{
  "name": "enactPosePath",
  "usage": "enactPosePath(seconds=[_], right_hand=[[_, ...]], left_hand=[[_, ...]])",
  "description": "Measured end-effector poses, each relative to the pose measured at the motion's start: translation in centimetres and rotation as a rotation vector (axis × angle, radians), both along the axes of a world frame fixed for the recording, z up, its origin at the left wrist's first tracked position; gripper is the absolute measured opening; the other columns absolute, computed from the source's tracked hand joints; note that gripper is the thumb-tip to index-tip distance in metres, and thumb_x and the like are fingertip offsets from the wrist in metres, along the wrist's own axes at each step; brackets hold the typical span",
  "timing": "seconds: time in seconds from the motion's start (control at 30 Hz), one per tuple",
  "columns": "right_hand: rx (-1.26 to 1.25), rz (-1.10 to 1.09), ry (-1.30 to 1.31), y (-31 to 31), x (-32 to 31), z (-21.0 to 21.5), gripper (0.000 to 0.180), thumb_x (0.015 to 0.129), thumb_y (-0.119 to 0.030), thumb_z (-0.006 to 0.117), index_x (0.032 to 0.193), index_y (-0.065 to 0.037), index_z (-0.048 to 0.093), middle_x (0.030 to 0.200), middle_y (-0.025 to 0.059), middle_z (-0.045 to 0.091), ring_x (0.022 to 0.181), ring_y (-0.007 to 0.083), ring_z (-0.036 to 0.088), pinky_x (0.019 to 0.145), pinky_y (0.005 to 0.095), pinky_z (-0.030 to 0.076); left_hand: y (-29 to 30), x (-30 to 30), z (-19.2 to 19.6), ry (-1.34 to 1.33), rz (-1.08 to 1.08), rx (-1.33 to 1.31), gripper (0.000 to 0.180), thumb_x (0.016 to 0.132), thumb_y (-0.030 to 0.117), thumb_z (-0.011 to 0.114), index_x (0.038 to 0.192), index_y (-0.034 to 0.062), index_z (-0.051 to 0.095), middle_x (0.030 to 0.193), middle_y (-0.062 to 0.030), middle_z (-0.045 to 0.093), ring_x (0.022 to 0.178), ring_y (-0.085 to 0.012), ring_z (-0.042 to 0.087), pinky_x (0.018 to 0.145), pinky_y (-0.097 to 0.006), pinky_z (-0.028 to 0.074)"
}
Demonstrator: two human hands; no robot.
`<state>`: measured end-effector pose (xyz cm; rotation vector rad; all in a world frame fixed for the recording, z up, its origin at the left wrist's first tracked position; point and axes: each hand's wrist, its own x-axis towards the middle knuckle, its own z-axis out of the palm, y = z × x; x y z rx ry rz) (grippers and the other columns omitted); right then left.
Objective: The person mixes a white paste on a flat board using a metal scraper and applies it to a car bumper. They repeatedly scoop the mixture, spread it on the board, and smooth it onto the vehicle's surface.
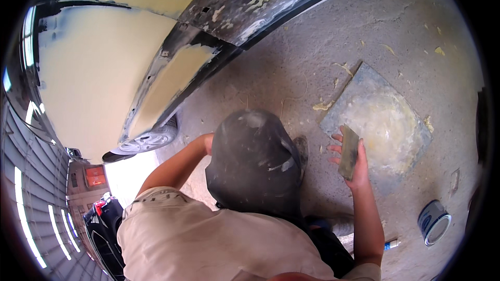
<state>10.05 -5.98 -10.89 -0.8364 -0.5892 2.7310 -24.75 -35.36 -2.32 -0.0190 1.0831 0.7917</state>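
My right hand point(358, 161) holds a flat, olive-grey putty spreader point(348, 152), with the thumb on one side and fingertips showing past the other. Just beyond it, on the floor, lies a square mixing board point(341, 106) smeared with pale yellow filler. My left hand point(209, 144) rests against my bent knee point(252, 161); its fingers are hidden behind the knee. To the left is a car body with a filler-coated door panel point(99, 67) and a lower sill point(174, 80), both patched in yellow and bare dark metal.
A round tin point(434, 222) sits on the concrete floor point(291, 83) at the lower right, near a small tube point(391, 244). Dried filler scraps point(323, 105) lie around the board. The car's wheel point(153, 139) is beyond my left arm. Another dark vehicle point(104, 234) stands at the lower left.
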Motion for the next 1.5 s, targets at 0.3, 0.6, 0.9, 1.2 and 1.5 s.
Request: enactPosePath(seconds=[0.3, 0.6, 0.9, 1.2, 1.5], right_hand=[[0.041, 0.184, -0.118, 0.1, 0.5, -3.1, 0.049, 0.103, -0.039, 0.038, 0.132, -0.001, 0.048, 0.115, 0.0145, 0.063, 0.1, 0.0215, 0.064, 0.086, 0.035, 0.053], [-0.032, 0.147, 0.165, 1.3, 1.0, -2.6, 0.054, 0.101, -0.044, 0.04, 0.134, -0.001, 0.045, 0.087, 0.0048, 0.061, 0.067, 0.0103, 0.055, 0.058, 0.0231, 0.044], [0.0, 0.079, 0.089, -2.5, -7.4, 0.1, 0.071, 0.099, -0.057, 0.032, 0.148, -0.006, 0.03, 0.144, 0.0124, 0.043, 0.122, 0.0226, 0.049, 0.102, 0.0359, 0.038], [0.288, 0.486, 0.445, -5.1, -8.4, 4.1, 0.079, 0.098, -0.058, 0.034, 0.152, -0.003, 0.015, 0.156, 0.0161, 0.023, 0.144, 0.0268, 0.022, 0.116, 0.0346, 0.017], [0.463, 1.083, 0.205, 1.4, 0.8, 5.1, 0.069, 0.098, -0.045, 0.051, 0.143, 0.005, 0.033, 0.122, 0.0158, 0.06, 0.108, 0.0209, 0.059, 0.092, 0.0308, 0.045]], left_hand=[[-0.1, -3.9, 1.3, 0.192, 0.199, -0.089, 0.037, 0.094, 0.023, 0.06, 0.122, -0.0025, 0.059, 0.116, -0.0132, 0.066, 0.104, -0.0214, 0.065, 0.091, -0.033, 0.052], [7.8, 3.2, -8.7, -0.072, 0.476, 0.021, 0.039, 0.094, 0.02, 0.059, 0.125, -0.0031, 0.057, 0.119, -0.0147, 0.064, 0.106, -0.0226, 0.064, 0.093, -0.036, 0.051], [-3.6, -2.1, -2.3, -0.141, 0.15, -0.01, 0.041, 0.093, 0.019, 0.059, 0.127, -0.0032, 0.054, 0.123, -0.0155, 0.062, 0.109, -0.0233, 0.063, 0.093, -0.037, 0.051], [-1.3, -2.7, 4.0, 0.151, -0.079, -0.233, 0.051, 0.088, 0.016, 0.065, 0.132, -0.0043, 0.049, 0.129, -0.0153, 0.058, 0.114, -0.0248, 0.059, 0.096, -0.038, 0.049], [0.7, -5.4, -8.3, -0.012, 0.277, 0.051, 0.042, 0.086, 0.013, 0.067, 0.124, -0.0033, 0.058, 0.122, -0.014, 0.063, 0.11, -0.022, 0.061, 0.092, -0.035, 0.05]])
